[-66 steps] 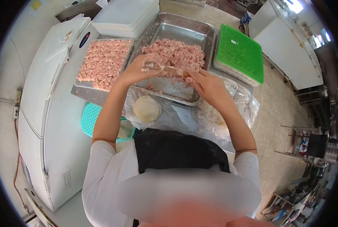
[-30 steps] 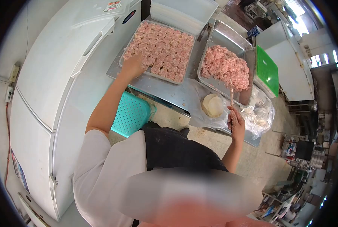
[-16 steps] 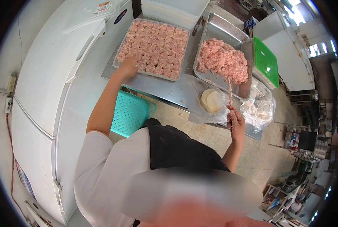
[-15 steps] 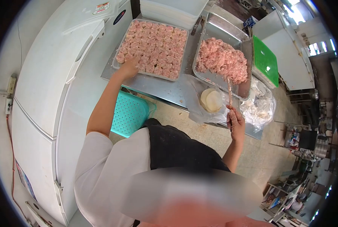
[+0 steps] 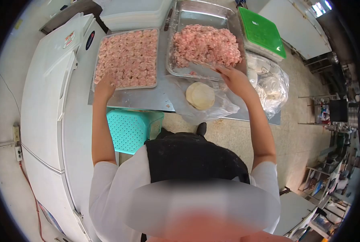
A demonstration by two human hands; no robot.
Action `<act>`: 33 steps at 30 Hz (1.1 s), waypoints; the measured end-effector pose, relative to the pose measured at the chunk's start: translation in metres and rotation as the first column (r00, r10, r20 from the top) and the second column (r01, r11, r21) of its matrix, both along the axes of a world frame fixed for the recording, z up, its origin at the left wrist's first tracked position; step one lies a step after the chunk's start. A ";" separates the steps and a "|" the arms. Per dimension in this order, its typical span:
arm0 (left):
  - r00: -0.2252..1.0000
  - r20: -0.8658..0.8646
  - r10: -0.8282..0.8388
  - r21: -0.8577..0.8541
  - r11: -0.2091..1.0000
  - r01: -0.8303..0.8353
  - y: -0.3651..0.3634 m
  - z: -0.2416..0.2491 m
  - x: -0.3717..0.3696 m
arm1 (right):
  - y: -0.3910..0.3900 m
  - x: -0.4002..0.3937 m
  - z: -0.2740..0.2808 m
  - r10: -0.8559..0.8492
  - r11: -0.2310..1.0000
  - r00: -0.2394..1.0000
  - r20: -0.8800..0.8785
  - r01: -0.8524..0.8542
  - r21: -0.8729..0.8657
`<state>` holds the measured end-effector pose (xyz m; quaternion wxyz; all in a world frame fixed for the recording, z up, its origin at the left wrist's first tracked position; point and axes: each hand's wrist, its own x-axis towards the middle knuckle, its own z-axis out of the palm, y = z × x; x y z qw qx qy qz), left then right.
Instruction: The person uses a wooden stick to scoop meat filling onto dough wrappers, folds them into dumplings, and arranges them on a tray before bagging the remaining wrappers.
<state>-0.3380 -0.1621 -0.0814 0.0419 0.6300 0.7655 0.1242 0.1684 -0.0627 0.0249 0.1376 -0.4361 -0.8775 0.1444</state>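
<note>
With a filled piece just set down, the left hand (image 5: pixel 104 85) rests loose-fingered at the dumpling tray (image 5: pixel 127 58)'s near corner while the right hand (image 5: pixel 233 77), gripping a thin spatula (image 5: pixel 204 64), dips into the minced filling (image 5: pixel 206 44) right of that tray; next likely a scoop and a wrapper (image 5: pixel 200 95).

No legible text anywhere.
Two stickers on the white freezer lid (image 5: pixel 63 56): a pale label w/ a red patch (image 5: pixel 69 39) & a dark blue oval badge (image 5: pixel 90 40) (prob. a brand mark, lettering too small & blurred to read). Nothing printed shows on the green lid (image 5: pixel 262 32), the metal trays, or the plastic bags.
</note>
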 end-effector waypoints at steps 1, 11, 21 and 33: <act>0.989 0.140 0.043 -0.013 0.999 -0.042 -0.004 0.035 0.031 | 0.014 -0.006 -0.003 0.054 0.999 0.999 0.009 -0.054 0.007; 0.755 0.489 -0.438 0.231 0.899 0.372 -0.011 0.087 0.311 | 0.123 -0.036 -0.094 0.344 0.938 0.938 -0.046 -0.345 -0.016; 0.820 0.531 -0.214 0.139 0.977 0.164 -0.009 0.038 0.332 | 0.117 0.003 -0.091 0.448 0.535 0.794 -0.412 -0.607 -0.588; 0.813 0.492 -0.311 0.223 0.948 0.227 -0.006 0.048 0.328 | 0.111 0.013 -0.079 0.505 0.550 0.812 -0.293 -0.564 -0.616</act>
